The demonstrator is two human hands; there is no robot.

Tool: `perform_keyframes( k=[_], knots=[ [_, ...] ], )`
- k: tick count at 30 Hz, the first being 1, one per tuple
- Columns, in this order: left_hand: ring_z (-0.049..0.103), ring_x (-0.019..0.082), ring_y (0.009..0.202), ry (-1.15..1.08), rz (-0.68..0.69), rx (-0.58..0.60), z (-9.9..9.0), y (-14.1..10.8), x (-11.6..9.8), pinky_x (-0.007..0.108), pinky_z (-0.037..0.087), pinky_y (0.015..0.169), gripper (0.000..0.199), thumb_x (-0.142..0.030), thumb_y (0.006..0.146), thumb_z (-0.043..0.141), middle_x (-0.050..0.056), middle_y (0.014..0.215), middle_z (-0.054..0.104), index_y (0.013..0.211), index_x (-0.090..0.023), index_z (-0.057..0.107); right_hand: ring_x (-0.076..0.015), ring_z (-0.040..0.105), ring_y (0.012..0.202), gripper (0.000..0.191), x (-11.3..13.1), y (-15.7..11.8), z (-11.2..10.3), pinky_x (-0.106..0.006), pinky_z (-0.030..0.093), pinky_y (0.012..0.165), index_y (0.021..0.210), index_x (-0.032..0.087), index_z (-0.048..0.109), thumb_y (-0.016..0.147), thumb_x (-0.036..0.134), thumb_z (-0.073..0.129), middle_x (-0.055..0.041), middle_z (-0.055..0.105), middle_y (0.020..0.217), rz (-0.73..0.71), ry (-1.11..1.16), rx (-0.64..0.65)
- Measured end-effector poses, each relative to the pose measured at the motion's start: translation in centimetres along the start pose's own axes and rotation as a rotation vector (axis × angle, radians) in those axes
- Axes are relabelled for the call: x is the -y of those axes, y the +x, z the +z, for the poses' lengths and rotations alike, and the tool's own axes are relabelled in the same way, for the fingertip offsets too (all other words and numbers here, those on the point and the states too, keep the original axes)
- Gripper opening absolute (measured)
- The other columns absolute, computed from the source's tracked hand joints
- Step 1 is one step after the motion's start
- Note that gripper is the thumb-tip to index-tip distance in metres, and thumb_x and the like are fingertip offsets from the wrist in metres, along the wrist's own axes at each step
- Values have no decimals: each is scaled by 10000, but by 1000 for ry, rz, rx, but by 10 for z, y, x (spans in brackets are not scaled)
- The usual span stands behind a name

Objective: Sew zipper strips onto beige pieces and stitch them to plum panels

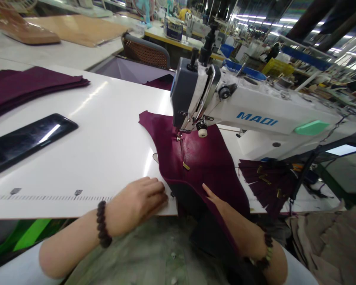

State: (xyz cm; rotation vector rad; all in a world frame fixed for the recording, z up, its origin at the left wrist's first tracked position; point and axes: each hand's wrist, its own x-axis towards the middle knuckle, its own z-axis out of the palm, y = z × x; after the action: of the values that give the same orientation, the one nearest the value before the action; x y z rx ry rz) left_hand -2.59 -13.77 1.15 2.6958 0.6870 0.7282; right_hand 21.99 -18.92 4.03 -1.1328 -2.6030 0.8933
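A maroon leather piece (pixel 207 150) lies under the needle of the white sewing machine (pixel 249 114), its near edge folded up and showing a black underside. A zipper with a gold pull (pixel 186 166) runs down from the presser foot. My left hand (pixel 145 200) is curled at the table's front edge, just left of the piece; its fingertips are blurred, and whether they hold anything is unclear. Under the raised edge sits my right hand (pixel 221 209), partly covered by the leather, one finger stretched over it and the others hidden.
At the left are a dark phone-like slab (pixel 32 140) and stacked maroon pieces (pixel 26 89). Maroon strips with gold pulls (pixel 265 182) lie right of the machine base. Brown material (pixel 329 241) is piled at lower right. A chair (pixel 146 51) stands beyond the white table (pixel 106 126).
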Motion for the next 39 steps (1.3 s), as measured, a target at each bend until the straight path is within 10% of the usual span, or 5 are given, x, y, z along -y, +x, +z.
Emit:
perform_keyframes(
  k=[3, 7, 10, 24, 39],
  knots=[
    [575, 175, 878, 29, -165, -173, -27, 11, 10, 290, 470, 769, 231, -261, 926, 403, 78, 966, 605, 983, -147, 596, -211, 264, 1299, 478, -1, -1, 4, -504, 59, 1091, 1323, 152, 379, 859, 243, 449, -84, 422, 1333, -8, -45, 117],
    [591, 180, 1000, -33, -118, 149, -42, 35, 8, 284, 477, 856, 368, -363, 945, 328, 84, 1085, 625, 1032, -155, 618, -240, 239, 1307, 598, -3, -5, 9, -527, 26, 1075, 1311, 140, 397, 848, 513, 456, -120, 426, 1325, -26, -33, 101],
    [584, 176, 1034, -106, -72, 351, -32, 41, 4, 268, 471, 878, 367, -335, 946, 336, 94, 1099, 629, 1027, -140, 636, -242, 216, 1314, 564, -4, -8, 13, -525, 27, 1075, 1313, 122, 393, 873, 474, 430, -130, 400, 1343, -37, -59, 99],
    [554, 302, 1058, 76, -168, 371, 5, 22, -21, 391, 490, 865, 737, -455, 565, 772, 190, 1185, 554, 1155, -75, 545, -199, 215, 1318, 456, 0, -7, 19, -481, 97, 1091, 1330, 157, 369, 892, 280, 405, -72, 361, 1377, -33, -115, 104],
    [478, 319, 1135, 354, -113, 424, 46, 12, -25, 384, 372, 980, 702, -553, 744, 584, 224, 1212, 521, 1167, 4, 531, -224, 486, 1052, 369, -36, 63, 15, -401, 427, 904, 1214, 105, 501, 851, 107, 434, -113, 544, 1171, 89, -475, -391]
  ],
)
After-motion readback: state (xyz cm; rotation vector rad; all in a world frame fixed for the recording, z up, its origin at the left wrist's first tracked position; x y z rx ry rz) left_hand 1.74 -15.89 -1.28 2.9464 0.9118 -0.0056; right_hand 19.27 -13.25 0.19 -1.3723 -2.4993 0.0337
